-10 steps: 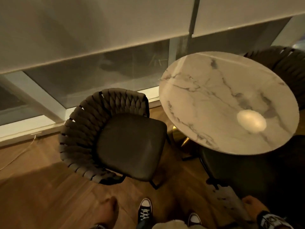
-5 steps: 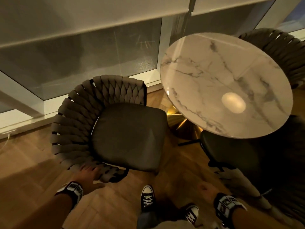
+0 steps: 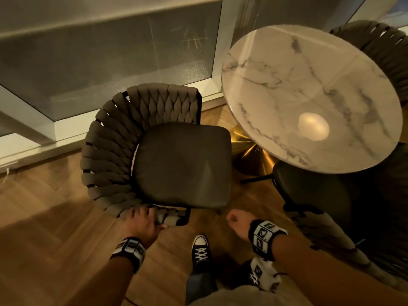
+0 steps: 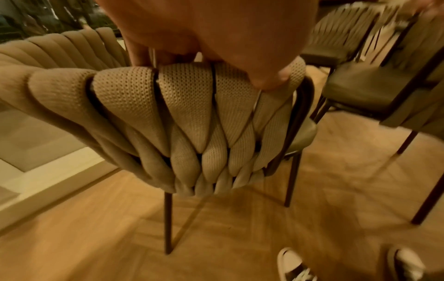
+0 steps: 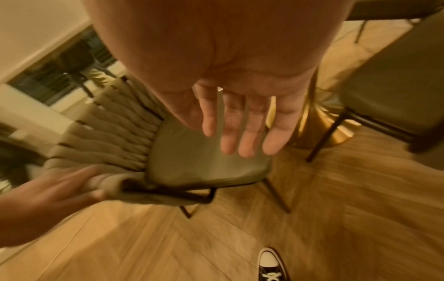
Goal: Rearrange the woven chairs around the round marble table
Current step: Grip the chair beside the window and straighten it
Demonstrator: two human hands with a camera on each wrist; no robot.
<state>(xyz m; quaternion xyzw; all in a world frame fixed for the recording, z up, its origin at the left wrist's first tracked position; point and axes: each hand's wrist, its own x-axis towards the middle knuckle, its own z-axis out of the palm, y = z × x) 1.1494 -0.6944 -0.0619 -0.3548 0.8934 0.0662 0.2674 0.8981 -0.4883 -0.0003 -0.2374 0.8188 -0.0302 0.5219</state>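
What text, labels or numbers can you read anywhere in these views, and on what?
None can be read.
Left wristband: black-and-white marker patterns, no words.
Right wristband: the same kind of patterns, no words.
White cloth with dark print under the right forearm: too blurred to read.

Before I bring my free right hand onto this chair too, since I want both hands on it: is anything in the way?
Nothing visible. The right hand hangs open above the chair, with only air between. The left hand already grips its woven rim.
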